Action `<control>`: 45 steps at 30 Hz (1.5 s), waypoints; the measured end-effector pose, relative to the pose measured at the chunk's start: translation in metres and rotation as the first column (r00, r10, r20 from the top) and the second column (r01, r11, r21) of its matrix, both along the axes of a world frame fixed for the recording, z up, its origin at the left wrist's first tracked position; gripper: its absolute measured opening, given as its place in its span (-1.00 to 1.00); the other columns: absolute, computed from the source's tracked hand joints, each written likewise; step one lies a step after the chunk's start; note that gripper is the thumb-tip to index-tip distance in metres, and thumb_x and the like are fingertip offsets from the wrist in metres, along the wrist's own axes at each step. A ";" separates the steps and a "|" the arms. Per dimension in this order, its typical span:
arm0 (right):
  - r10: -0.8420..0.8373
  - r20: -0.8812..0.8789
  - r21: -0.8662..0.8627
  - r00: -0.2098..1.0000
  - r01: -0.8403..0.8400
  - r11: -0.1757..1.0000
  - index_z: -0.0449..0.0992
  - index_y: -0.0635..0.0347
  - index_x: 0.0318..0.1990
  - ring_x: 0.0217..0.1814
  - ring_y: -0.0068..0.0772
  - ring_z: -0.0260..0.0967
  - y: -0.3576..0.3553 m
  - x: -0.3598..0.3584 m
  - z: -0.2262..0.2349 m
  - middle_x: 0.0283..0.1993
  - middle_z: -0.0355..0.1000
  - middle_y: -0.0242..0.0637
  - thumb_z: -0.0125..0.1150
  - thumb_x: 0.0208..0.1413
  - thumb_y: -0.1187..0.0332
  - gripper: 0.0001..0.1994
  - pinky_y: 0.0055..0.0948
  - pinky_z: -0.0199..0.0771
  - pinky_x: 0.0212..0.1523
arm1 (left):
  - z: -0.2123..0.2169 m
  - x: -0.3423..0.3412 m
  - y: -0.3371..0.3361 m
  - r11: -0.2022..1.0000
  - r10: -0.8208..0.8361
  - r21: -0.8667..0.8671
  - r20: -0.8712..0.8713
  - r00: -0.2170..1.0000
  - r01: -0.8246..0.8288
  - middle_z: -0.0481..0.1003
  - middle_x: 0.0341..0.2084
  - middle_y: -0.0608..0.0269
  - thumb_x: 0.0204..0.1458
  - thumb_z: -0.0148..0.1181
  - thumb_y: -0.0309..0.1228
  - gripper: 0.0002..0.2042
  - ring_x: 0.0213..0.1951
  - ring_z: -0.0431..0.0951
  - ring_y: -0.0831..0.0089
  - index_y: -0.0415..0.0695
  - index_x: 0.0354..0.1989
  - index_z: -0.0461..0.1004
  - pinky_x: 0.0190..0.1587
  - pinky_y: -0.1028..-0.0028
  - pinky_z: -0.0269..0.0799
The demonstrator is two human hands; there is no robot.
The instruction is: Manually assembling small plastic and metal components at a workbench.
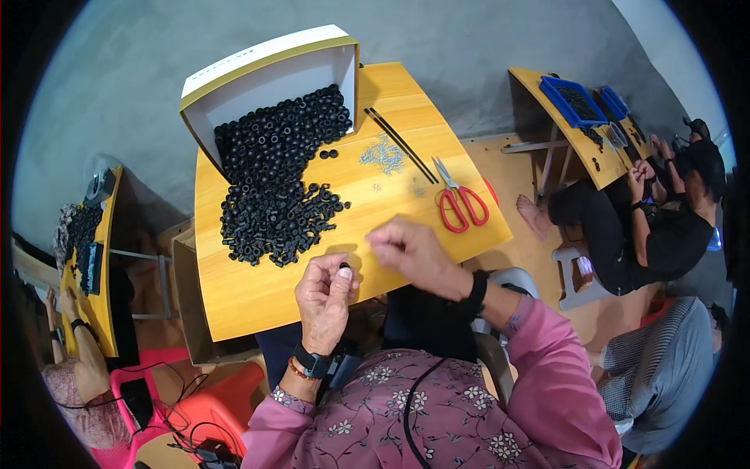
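left hand [323, 294] pinches black piece [344, 266]; right hand [412, 250] blurred, grip unclear; scissors [452, 187], box [273, 82] beyond.

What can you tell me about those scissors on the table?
The scissors have two red looped handles that look like plastic and slim silvery blades that look like metal. They lie flat on the yellow wood-look table, towards its right side, blades pointing away from the person and slightly left, handle loops spread apart. Two thin black rods lie just to their left. The right hand is nearby, but no hand touches them.
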State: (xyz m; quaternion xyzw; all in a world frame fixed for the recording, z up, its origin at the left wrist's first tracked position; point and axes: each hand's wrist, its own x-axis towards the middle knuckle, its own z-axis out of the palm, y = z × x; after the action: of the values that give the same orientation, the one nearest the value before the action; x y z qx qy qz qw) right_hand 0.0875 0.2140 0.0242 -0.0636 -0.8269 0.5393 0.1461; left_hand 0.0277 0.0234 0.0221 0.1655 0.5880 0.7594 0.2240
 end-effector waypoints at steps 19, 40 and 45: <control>-0.190 0.036 0.366 0.981 0.164 0.916 0.57 0.40 -0.35 -0.50 -0.39 0.48 0.057 -0.073 0.025 -0.54 0.50 -0.19 0.23 0.05 0.47 -0.87 -0.43 0.44 -0.42 | -0.014 -0.005 -0.007 0.993 -0.062 -0.118 -0.344 0.937 0.023 0.45 -0.45 0.32 0.13 0.22 -0.63 -0.88 -0.45 0.41 0.60 -0.29 -0.16 0.56 -0.36 0.60 0.36; -0.209 0.145 0.182 0.967 0.181 0.966 0.56 0.43 -0.10 -0.44 -0.55 0.47 0.064 -0.039 0.022 -0.37 0.53 -0.26 0.19 0.16 0.51 -0.80 -0.55 0.47 -0.44 | -0.014 -0.007 -0.008 0.987 -0.081 -0.159 -0.401 0.912 0.018 0.36 -0.49 0.35 0.03 0.27 -0.65 -0.80 -0.45 0.34 0.59 -0.25 -0.14 0.55 -0.38 0.60 0.30; -0.179 0.093 0.336 0.980 0.138 0.932 0.57 0.42 -0.11 -0.35 -0.43 0.50 0.059 -0.050 0.017 -0.34 0.53 -0.18 0.20 0.14 0.51 -0.80 -0.45 0.50 -0.34 | -0.014 -0.007 -0.010 0.980 -0.130 -0.187 -0.377 0.917 0.062 0.40 -0.40 0.38 0.08 0.24 -0.67 -0.80 -0.38 0.33 0.62 -0.30 -0.10 0.53 -0.26 0.62 0.30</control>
State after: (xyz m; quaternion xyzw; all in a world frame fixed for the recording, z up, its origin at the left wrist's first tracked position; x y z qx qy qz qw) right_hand 0.0377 0.2732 0.0415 -0.1376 -0.9046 0.3757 0.1470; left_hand 0.0204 0.0130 0.0085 0.3208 0.6749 0.6464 0.1539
